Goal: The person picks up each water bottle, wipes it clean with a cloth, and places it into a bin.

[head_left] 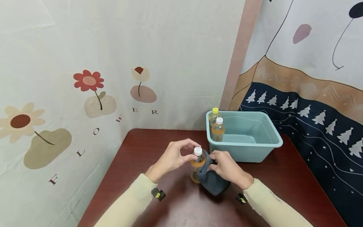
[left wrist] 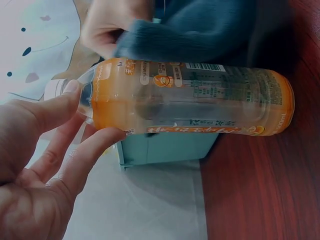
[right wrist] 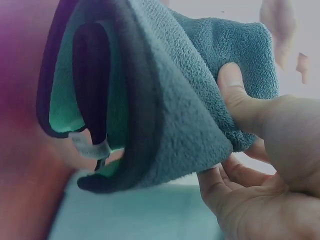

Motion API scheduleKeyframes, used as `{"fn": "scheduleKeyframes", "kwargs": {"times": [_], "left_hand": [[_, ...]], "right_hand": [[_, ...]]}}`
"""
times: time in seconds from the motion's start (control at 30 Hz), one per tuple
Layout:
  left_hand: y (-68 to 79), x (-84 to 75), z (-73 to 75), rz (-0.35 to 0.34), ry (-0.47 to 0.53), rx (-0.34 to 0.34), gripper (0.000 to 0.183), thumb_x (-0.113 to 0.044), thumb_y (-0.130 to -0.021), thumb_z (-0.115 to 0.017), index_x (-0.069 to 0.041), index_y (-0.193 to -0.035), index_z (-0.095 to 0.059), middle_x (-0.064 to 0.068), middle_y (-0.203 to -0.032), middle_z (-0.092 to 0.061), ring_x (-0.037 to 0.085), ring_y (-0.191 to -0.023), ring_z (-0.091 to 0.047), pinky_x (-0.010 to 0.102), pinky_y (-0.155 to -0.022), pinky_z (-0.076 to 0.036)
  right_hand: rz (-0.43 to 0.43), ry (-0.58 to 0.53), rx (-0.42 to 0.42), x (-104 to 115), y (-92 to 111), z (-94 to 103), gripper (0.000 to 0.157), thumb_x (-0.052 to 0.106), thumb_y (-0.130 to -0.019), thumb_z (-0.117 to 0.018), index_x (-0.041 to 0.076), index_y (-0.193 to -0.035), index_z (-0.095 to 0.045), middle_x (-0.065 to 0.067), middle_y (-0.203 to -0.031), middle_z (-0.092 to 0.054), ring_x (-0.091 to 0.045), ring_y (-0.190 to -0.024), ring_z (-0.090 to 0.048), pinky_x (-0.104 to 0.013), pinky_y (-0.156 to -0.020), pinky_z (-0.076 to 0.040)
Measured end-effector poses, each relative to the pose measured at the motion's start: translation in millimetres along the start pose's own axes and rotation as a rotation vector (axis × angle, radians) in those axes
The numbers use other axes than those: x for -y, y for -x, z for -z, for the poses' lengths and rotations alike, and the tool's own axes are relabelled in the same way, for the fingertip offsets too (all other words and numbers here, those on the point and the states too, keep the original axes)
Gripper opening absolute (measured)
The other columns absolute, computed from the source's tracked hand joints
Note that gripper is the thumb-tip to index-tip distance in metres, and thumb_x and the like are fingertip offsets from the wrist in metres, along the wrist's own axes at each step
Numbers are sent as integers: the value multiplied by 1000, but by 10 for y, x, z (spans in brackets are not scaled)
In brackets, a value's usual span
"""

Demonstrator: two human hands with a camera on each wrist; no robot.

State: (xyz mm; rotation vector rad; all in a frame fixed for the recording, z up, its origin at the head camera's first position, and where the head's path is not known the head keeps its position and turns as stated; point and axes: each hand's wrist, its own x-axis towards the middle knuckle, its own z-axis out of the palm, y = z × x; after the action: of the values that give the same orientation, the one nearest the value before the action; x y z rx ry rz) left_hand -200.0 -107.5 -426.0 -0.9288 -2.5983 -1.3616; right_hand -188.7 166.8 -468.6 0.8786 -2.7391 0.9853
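A clear plastic bottle (head_left: 195,167) with an orange label and a white cap stands upright on the table. My left hand (head_left: 171,157) grips it around the neck; in the left wrist view its fingertips lie at the neck and shoulder of the bottle (left wrist: 175,100). My right hand (head_left: 228,168) pinches a dark grey-blue cloth (head_left: 214,183) against the bottle's right side. Close up in the right wrist view, the fuzzy cloth (right wrist: 175,85) is folded over, with a dark edge and a small pale tag, and the thumb presses on it.
Behind the bottle, a light blue plastic tub (head_left: 244,153) sits at the back right of the reddish-brown table (head_left: 153,142). In its left end stand a yellow-capped bottle (head_left: 215,111) and a white-capped bottle (head_left: 217,130). Printed fabric (head_left: 181,56) hangs behind the table.
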Motion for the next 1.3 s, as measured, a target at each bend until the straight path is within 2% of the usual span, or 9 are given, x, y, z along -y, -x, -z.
{"fn": "scheduleKeyframes", "kwargs": {"times": [0.13,0.27,0.47,0.73,0.97,1.1,1.3], "left_hand": [[-1,0,8,5,0,8,42,-18,-97,-98,-32,-134,-83,-9,-122,-88,11,-116,-84,43,-102,-69],[-11,6,19,5,-5,2,41,-17,-97,-98,-32,-132,-84,-8,-120,-89,14,-115,-85,42,-102,-69],[-30,17,23,4,-12,5,41,-15,-96,-98,-31,-131,-84,-6,-117,-89,19,-114,-86,36,-101,-68],[-23,12,36,29,-23,12,41,-17,-97,-98,-34,-132,-83,-10,-119,-88,11,-116,-84,37,-104,-67],[-34,21,16,21,5,18,40,-17,-97,-98,-33,-131,-82,-7,-119,-88,15,-117,-84,54,-105,-68],[-35,26,5,7,4,17,40,-17,-97,-98,-31,-131,-82,-7,-118,-88,18,-117,-84,51,-104,-67],[-27,33,-2,-9,-10,8,40,-17,-97,-98,-30,-131,-82,-8,-120,-88,16,-116,-84,49,-105,-68]], "right_hand": [[7,-21,-47,139,-37,149,29,12,-92,-100,12,-120,-92,0,-112,-84,-10,-95,-73,-24,-78,-61],[28,-41,-67,249,-101,228,41,15,-92,-100,6,-130,-89,-3,-116,-82,-16,-103,-77,-28,-86,-66],[29,-31,-71,288,-129,246,46,14,-90,-101,1,-132,-87,-4,-114,-80,-15,-99,-74,-28,-85,-66],[45,-6,-29,260,-138,260,42,16,-92,-100,2,-130,-88,-4,-115,-78,-15,-102,-74,-30,-87,-67],[34,39,18,195,-125,269,33,17,-92,-100,6,-122,-91,-2,-114,-81,-17,-104,-76,-32,-89,-68],[12,36,23,124,-86,204,25,13,-93,-100,8,-116,-92,-2,-112,-81,-17,-102,-78,-28,-84,-66],[16,49,36,-38,-54,-12,18,5,-92,-98,14,-106,-93,1,-103,-79,-18,-97,-80,-25,-80,-64]]}}
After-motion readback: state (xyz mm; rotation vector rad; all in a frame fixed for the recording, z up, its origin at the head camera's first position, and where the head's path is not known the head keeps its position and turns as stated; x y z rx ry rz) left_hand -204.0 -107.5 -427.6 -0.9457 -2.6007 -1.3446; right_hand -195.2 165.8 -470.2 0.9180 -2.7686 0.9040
